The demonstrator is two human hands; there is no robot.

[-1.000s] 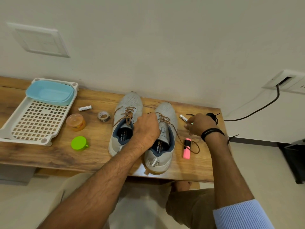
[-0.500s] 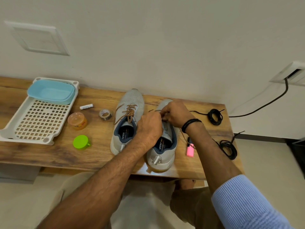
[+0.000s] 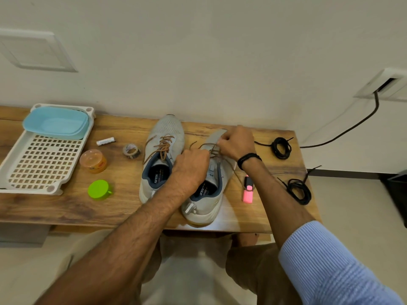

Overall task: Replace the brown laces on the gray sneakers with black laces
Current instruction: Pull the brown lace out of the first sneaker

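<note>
Centre frame: left hand curls around the gray sneaker, steadying it, while right hand pinches its brown lace to loosen it; coiled black laces wait at right.

A lived-in home room: a wood-grain table stands against a plain painted wall. Left of the left grip sit a white plastic tray and blue tub; right of the right grip, a black cable hangs from a wall socket.
</note>
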